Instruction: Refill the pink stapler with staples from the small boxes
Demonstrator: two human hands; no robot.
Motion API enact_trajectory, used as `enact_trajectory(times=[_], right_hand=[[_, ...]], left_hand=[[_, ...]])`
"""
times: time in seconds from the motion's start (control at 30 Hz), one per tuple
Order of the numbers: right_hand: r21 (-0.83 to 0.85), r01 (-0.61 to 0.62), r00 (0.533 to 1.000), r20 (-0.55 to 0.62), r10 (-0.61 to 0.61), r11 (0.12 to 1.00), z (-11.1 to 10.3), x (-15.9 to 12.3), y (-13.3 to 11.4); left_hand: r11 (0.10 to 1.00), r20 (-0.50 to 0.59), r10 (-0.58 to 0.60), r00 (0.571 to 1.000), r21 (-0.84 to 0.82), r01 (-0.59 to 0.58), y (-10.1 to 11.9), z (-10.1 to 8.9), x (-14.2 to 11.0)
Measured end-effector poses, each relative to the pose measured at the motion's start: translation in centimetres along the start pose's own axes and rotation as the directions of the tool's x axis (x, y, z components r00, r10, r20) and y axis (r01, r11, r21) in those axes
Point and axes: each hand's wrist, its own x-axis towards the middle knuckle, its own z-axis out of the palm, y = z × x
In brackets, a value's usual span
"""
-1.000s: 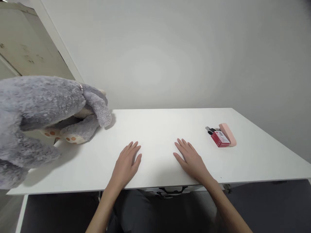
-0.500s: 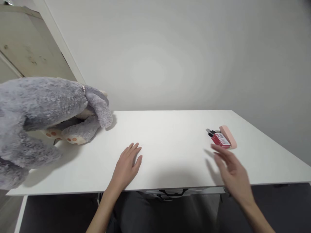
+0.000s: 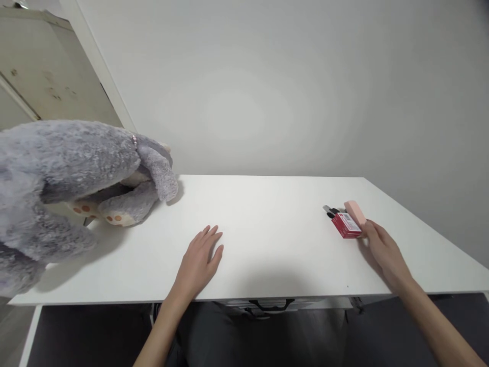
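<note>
My left hand (image 3: 198, 262) lies flat on the white table (image 3: 267, 224), palm down with its fingers spread, holding nothing. At the right side of the table my right hand (image 3: 384, 252) has its fingers closed round the near end of a pink stapler (image 3: 354, 210). A small red box (image 3: 346, 225) lies against the stapler's left side, right by my thumb. A small black and silver object (image 3: 329, 209) sits just behind the box. The stapler still rests on the table.
A big grey plush toy (image 3: 69, 173) covers the table's left end and hangs over its edge. A pale wall rises right behind the table. A cream cabinet (image 3: 42, 66) stands at the far left. A black handle (image 3: 269, 305) shows under the front edge.
My right hand lifted from the middle of the table, swung to the right and came down on the pink stapler. My left hand stayed where it was.
</note>
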Motion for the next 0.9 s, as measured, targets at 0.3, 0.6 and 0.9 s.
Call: enact_trajectory(times=[0.3,0.6,0.9], right_hand=[[0.033,-0.094,0.994,0.062,0.092,0.995,1.6,0.9,-0.9],[0.044,-0.060,0.994,0.095,0.055,0.997,2.1,0.7,-1.1],[0.085,0.002,0.989,0.150,-0.014,0.996,3.6,-0.4,-3.5]], left_hand=[[1.000,-0.005,0.001,1.000,-0.001,-0.001,-0.3,0.3,0.0],[1.000,-0.006,0.012,1.000,0.009,-0.012,-0.4,0.3,0.1],[1.000,0.000,0.000,1.000,0.003,0.000,-0.5,0.5,0.1]])
